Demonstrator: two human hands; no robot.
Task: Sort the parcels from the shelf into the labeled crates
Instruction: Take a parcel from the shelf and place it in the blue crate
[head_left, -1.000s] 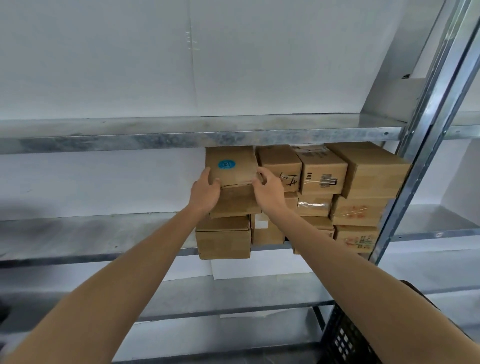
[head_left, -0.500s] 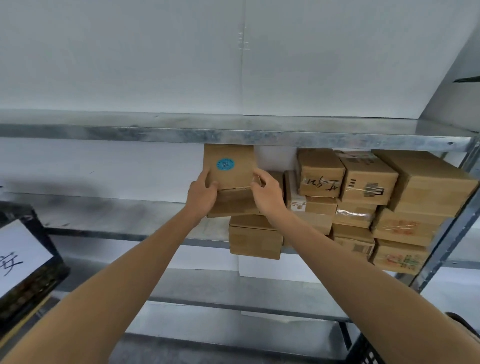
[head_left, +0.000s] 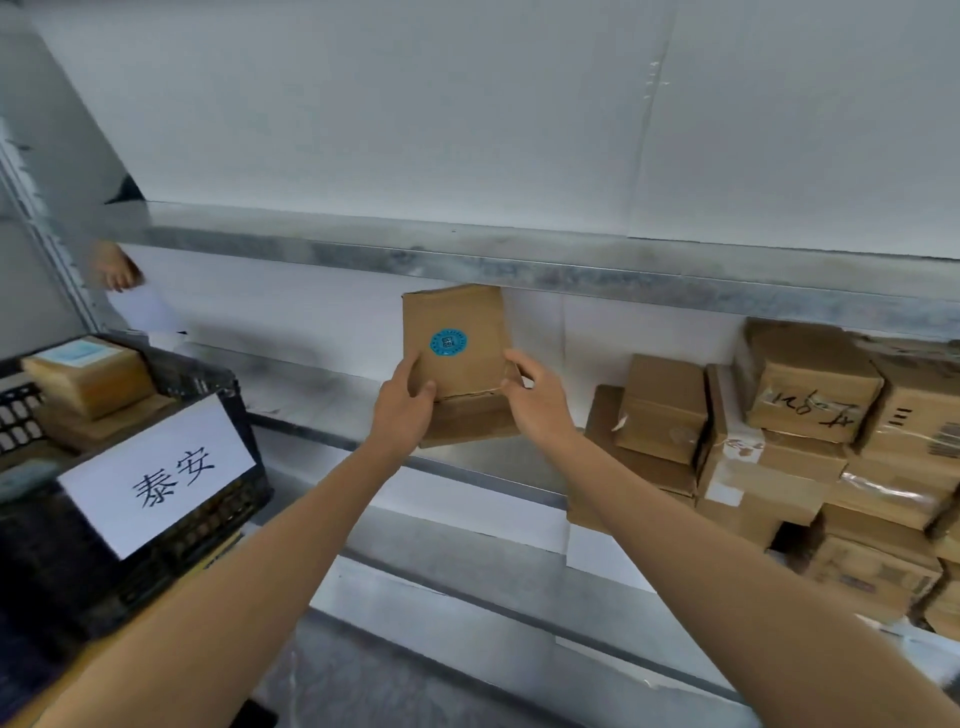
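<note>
A brown cardboard parcel (head_left: 457, 332) with a round blue sticker hangs in the air in front of the metal shelf (head_left: 467, 260), left of the stack. My left hand (head_left: 402, 400) grips its lower left edge and my right hand (head_left: 537, 400) grips its lower right edge. The parcel is tilted, its stickered face turned toward me. Several more brown parcels (head_left: 810, 395) are stacked on the shelf at the right. A black crate (head_left: 218, 379) with a white paper label (head_left: 156, 473) stands at the left, with parcels (head_left: 88, 379) inside.
Another person's hand (head_left: 117, 270) shows at the far left behind the shelf upright (head_left: 47, 239). A lower shelf board (head_left: 467, 571) runs beneath my arms. White wall panels back the shelving.
Both hands have carried the blue-sticker parcel off the stack and to the left. My view has swung left, bringing the labeled crate into sight.
</note>
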